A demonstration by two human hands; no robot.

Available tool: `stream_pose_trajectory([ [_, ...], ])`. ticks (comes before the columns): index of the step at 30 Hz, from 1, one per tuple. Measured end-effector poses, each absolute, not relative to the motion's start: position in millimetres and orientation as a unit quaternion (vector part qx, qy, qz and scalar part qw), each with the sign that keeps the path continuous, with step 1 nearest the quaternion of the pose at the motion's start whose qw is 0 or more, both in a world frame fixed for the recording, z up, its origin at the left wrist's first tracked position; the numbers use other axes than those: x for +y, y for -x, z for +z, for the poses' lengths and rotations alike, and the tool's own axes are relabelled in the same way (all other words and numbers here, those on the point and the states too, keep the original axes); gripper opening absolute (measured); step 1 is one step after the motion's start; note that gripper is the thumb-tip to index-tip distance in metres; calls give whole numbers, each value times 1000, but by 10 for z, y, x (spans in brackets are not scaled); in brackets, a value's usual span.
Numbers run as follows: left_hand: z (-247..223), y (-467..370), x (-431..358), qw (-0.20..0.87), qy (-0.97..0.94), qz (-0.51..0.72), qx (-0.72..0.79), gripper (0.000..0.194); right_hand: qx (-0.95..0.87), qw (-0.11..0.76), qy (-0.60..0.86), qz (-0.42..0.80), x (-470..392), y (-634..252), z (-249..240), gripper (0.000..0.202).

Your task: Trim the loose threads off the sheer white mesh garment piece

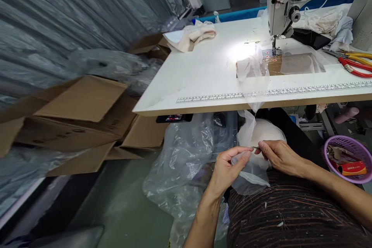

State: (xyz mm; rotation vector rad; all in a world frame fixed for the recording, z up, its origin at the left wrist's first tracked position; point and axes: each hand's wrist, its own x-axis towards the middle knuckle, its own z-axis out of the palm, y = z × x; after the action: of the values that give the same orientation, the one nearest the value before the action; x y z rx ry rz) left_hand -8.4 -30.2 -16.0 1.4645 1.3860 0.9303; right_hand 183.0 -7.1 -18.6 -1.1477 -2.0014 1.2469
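My left hand (229, 164) pinches the edge of a sheer white fabric (250, 174) over my lap. My right hand (280, 157) faces it, thumb and finger closed on a small, thin metal tool (255, 147) whose tip meets the left fingertips. The tool's exact kind is too small to tell. Cream padded fabric (270, 131) lies behind the hands on my lap. A sheer strip (252, 73) hangs over the table edge from beside the needle of the sewing machine (274, 27).
A white sewing table (203, 73) with a printed ruler stands ahead. Red-handled and yellow-handled tools (356, 66) lie at its right. Cardboard boxes (84, 100) and clear plastic bags (186, 155) crowd the left. A purple basket (348, 143) sits low on the right.
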Motion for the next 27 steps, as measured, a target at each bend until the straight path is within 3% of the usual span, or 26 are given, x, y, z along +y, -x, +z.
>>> stream_pose_trajectory([
  [21, -112, 42, -260, 504, -550, 350, 567, 31, -770, 261, 449, 371, -60, -1733, -297, 40],
  [27, -156, 23, -275, 534, -509, 354, 575, 35, -687, 302, 450, 485, -75, -1805, -311, 44],
])
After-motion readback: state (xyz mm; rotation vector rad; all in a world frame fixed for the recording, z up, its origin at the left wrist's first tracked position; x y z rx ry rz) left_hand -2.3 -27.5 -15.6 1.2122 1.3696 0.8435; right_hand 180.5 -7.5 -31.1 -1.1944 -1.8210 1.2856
